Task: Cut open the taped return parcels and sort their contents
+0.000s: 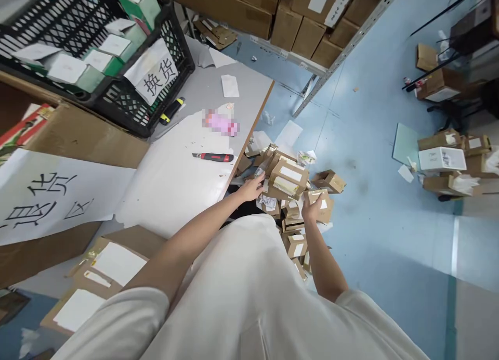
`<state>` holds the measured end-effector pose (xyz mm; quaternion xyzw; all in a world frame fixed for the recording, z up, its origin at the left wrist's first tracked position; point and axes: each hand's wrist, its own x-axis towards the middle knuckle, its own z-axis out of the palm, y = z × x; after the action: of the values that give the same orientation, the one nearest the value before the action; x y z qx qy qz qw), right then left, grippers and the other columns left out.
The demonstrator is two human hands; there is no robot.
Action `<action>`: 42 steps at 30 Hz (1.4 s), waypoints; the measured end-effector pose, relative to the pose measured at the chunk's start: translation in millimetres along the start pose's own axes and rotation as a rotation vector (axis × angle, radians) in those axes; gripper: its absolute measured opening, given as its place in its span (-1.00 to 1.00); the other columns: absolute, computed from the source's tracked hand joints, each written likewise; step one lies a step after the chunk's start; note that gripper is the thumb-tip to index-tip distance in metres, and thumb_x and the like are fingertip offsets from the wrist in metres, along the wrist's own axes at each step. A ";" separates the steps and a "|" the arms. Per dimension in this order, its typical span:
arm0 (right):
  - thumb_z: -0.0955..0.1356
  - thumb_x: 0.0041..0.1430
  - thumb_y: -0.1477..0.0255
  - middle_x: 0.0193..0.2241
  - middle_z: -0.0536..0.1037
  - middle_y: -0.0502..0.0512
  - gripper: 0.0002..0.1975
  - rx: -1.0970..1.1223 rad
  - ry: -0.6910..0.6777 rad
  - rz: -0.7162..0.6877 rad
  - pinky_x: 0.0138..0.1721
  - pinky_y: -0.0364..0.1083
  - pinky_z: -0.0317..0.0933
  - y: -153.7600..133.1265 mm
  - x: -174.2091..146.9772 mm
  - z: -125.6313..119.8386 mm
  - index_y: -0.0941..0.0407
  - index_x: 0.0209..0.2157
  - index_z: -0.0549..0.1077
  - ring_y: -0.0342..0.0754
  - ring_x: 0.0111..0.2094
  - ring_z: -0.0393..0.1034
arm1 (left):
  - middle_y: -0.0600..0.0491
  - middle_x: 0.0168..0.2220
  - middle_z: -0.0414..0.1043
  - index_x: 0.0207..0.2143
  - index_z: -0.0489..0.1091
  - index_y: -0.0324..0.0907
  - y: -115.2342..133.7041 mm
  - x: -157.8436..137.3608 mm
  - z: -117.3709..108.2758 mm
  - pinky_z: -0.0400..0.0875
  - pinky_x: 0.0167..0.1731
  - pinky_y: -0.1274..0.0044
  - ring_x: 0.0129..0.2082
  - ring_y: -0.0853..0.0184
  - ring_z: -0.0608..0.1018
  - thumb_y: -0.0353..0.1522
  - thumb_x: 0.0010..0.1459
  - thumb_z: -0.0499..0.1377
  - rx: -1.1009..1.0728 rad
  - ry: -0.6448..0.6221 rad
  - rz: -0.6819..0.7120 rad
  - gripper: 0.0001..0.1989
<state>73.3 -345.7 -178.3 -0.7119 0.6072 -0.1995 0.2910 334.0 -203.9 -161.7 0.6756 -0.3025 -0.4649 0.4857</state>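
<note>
Below the table's front edge, my left hand (252,188) grips the left side of a brown cardboard box (289,177) with white labels. Its fingertips are partly hidden at the box's edge. To the right, my right hand (311,209) is closed on a smaller cardboard box (324,206) with a white label, the thumb lying over its face. Both boxes are above a heap of opened cartons (295,244) and crumpled paper. On the table (171,185) lie a red and black utility knife (213,157), its blade out, and a blurred pink item (221,123).
A black plastic crate (117,102) holds green and white boxes, with a yellow and black cutter (172,111) beside it. Labelled cartons (113,264) stand at the table's left. A metal shelf (335,74) bears boxes. Another open carton (329,181) lies on the floor.
</note>
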 end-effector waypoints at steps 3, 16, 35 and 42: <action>0.28 0.03 0.27 0.29 0.05 0.37 -0.16 0.083 -0.116 0.025 0.15 0.14 0.15 -14.7 6.9 15.7 0.18 0.31 -0.07 0.15 0.17 0.24 | -0.15 0.12 0.38 0.24 0.15 -0.12 -10.4 -30.2 -30.9 0.41 0.02 0.33 -0.07 0.18 0.57 -0.37 -0.01 0.27 -0.082 0.094 -0.099 -0.26; 0.36 0.05 0.18 -0.37 0.58 0.15 -0.52 0.159 -1.329 -0.749 -0.15 0.11 0.38 -279.1 -58.0 193.2 0.14 -0.03 0.40 0.03 -0.33 0.51 | -0.11 -0.06 0.47 -0.07 0.35 -0.17 -17.8 -279.2 -43.8 0.40 0.02 0.30 -0.08 0.23 0.54 -0.17 0.10 0.19 -0.395 1.463 -0.217 -0.61; 0.40 -0.08 0.50 -0.03 0.44 0.13 -0.60 -0.033 -1.935 -0.860 -0.02 0.03 0.30 -381.0 -254.0 268.3 0.14 -0.12 0.39 -0.06 -0.19 0.45 | 0.10 0.21 0.21 0.10 0.18 0.18 -16.7 -301.1 -32.9 0.48 -0.25 0.52 0.06 0.27 0.43 -0.09 -0.02 0.30 -1.223 1.760 -0.228 -0.37; 0.38 -0.01 0.34 -0.13 0.50 0.10 -0.69 0.151 -1.687 -0.762 -0.09 0.01 0.36 -363.2 -118.3 217.6 0.09 -0.18 0.38 -0.05 -0.19 0.46 | 0.01 0.23 0.21 0.27 0.03 0.12 1.5 -263.2 -74.9 0.42 -0.09 0.45 0.11 0.20 0.38 -0.14 -0.02 0.31 -0.879 1.605 -0.293 -0.17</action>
<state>462.1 -158.4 -95.0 -0.7522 -0.0946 0.2633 0.5966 301.9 50.1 -65.1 0.5817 0.4165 0.0127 0.6986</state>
